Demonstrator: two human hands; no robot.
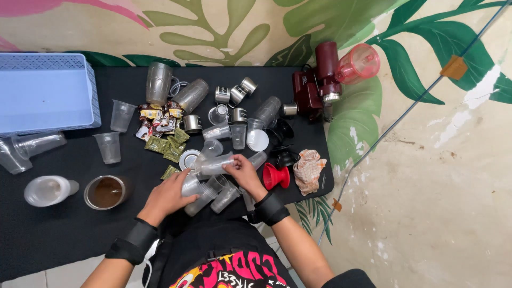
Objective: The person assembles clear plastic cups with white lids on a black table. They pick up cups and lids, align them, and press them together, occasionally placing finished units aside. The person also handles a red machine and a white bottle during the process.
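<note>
My left hand (169, 194) grips a clear plastic cup (191, 186) lying on its side near the front edge of the black table (53, 229). My right hand (242, 173) holds another clear plastic cup (216, 165), also on its side, just above the first. More clear cups (221, 196) lie tumbled between and below my hands. Both wrists wear black straps.
A pale blue basket (45, 93) stands at the back left. Upright clear cups (109, 146), sachets (165, 144), small metal cups (230, 95), a red grinder (320, 80), a red funnel (277, 177), a crumpled cloth (309, 169) and a metal cup of brown powder (105, 192) crowd the table.
</note>
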